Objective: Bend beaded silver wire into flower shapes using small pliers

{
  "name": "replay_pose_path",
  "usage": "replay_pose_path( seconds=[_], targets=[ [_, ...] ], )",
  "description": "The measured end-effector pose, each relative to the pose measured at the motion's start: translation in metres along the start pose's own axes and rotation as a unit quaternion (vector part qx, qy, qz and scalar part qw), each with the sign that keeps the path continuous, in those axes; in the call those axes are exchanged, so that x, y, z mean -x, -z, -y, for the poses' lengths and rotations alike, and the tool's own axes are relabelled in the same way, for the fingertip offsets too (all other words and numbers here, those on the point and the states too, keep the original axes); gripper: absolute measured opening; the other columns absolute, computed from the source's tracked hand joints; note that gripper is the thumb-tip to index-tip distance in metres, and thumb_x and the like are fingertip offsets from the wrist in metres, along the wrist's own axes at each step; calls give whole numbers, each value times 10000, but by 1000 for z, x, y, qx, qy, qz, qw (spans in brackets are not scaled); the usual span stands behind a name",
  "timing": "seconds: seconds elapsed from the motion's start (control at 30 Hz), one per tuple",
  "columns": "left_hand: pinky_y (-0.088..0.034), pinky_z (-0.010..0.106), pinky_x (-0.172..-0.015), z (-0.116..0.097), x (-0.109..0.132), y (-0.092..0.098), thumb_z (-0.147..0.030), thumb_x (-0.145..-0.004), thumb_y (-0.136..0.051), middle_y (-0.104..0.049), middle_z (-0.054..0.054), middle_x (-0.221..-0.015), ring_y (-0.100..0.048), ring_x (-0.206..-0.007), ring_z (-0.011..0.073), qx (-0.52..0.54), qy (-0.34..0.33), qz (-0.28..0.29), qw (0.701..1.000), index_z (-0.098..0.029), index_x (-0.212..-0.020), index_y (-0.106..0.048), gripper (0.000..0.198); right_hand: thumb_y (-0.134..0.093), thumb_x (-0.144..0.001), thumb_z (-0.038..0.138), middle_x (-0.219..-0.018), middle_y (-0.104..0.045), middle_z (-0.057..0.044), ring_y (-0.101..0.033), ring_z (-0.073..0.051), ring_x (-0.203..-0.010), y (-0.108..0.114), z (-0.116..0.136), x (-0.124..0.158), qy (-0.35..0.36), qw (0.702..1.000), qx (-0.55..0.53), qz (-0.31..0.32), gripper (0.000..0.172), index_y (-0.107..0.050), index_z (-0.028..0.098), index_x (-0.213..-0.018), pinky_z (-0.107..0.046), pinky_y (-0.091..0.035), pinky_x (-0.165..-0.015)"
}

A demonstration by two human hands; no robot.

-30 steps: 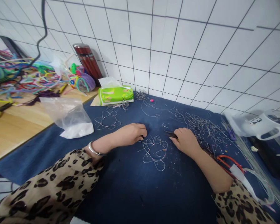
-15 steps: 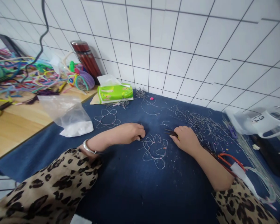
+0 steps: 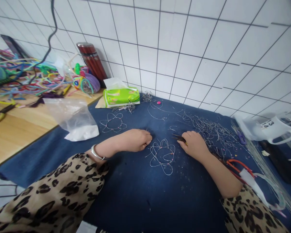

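My left hand (image 3: 139, 140), a silver bangle on its wrist, is closed in the middle of the blue cloth. Its fingertips point down, and whatever they pinch is hidden; thin wire ends show close by. My right hand (image 3: 192, 144) is wrapped round small dark pliers (image 3: 180, 138) with a bit of yellow on the handle, their slim jaws pointing left. Between and just below the hands lies a flower-shaped wire frame (image 3: 162, 156) with looped petals around a ring. A second wire flower (image 3: 113, 123) lies flat farther left. Short bent wire pieces (image 3: 173, 128) rest above the pliers' tips.
A heap of tangled wire (image 3: 208, 127) spreads at the right, near orange-handled pliers (image 3: 236, 165) and a white cup (image 3: 278, 127). At the back stand a green tissue pack (image 3: 121, 97) and a red thermos (image 3: 92, 63). A plastic bag (image 3: 75, 119) lies left.
My left hand has turned slightly, its fingers curling down closer to the wire flower. The right hand with the pliers stays nearly in place. The whole view has shifted a little.
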State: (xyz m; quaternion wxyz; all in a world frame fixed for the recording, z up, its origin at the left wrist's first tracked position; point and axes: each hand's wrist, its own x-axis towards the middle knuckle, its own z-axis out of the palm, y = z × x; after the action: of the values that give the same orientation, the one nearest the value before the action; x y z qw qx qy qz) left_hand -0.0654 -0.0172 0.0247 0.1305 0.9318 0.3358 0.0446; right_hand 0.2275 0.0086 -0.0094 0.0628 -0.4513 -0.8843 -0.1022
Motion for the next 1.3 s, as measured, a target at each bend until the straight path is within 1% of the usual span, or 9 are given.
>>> replay_pose_path(
  seconds=[0.1,0.27,0.37,0.47,0.77,0.97,1.07,1.17,1.3],
  targets=[
    [-374,259,-637,2,2,4,-106,-705,-459,-559,25,-753,-516,-698,156,-12,14,-2,1000,-183,-745,-534,115,-416,-853,417,-769,-545,-60,-455,-185,-747,1,0,0,-1,1000,-5,2,262,-506,181,-784,-288,-280,-663],
    [-358,259,-576,7,2,6,-129,-717,-447,-562,27,-748,-513,-670,162,-71,94,-43,992,-186,-769,-518,104,-420,-854,415,-776,-542,-53,-453,-187,-756,1,1,0,-3,1000,-11,3,251,-498,184,-791,-289,-283,-668],
    [-384,257,-596,10,0,4,-126,-735,-431,-580,33,-792,-538,-706,165,-65,112,-73,989,-190,-894,-537,201,-424,-851,416,-771,-541,-51,-453,-188,-758,1,1,0,-2,1000,-8,2,251,-497,186,-785,-291,-284,-674],
    [-410,254,-636,13,-2,2,-124,-753,-420,-592,40,-885,-560,-783,168,-45,101,-91,990,-209,-1031,-543,316,-428,-848,411,-770,-541,-50,-455,-186,-755,1,0,0,0,1000,-7,-2,245,-498,186,-780,-293,-287,-676],
    [-414,241,-653,20,-3,1,-225,-840,-445,-575,19,-793,-559,-720,132,17,91,-114,989,-190,-854,-618,177,-428,-848,407,-772,-544,-52,-466,-185,-748,1,0,2,-2,1000,-8,-10,240,-501,189,-780,-292,-295,-669],
    [-425,276,-752,17,-6,6,-241,-836,-488,-582,40,-814,-533,-810,148,61,89,-223,969,-174,-806,-631,161,-422,-854,403,-777,-547,-50,-471,-180,-746,4,1,2,-4,1000,-7,-9,239,-497,189,-778,-287,-298,-662],
    [-424,277,-781,14,-6,10,-262,-825,-517,-595,34,-809,-531,-820,142,120,94,-257,954,-173,-775,-629,151,-418,-858,402,-770,-543,-46,-471,-176,-741,5,1,3,-5,1000,-8,-7,241,-494,190,-771,-284,-299,-659],
    [-429,249,-718,14,-6,8,-260,-815,-512,-594,18,-792,-532,-754,120,180,130,-266,938,-168,-793,-618,141,-416,-861,395,-768,-542,-44,-473,-176,-745,6,2,4,-5,1000,-6,-12,235,-495,191,-776,-284,-300,-661],
    [-408,225,-606,16,-7,4,-257,-779,-511,-554,-17,-673,-501,-632,102,242,189,-238,922,-162,-785,-597,128,-417,-862,391,-768,-547,-47,-478,-178,-751,6,2,4,-1,1000,4,-18,232,-501,191,-782,-286,-303,-669]
  ],
)
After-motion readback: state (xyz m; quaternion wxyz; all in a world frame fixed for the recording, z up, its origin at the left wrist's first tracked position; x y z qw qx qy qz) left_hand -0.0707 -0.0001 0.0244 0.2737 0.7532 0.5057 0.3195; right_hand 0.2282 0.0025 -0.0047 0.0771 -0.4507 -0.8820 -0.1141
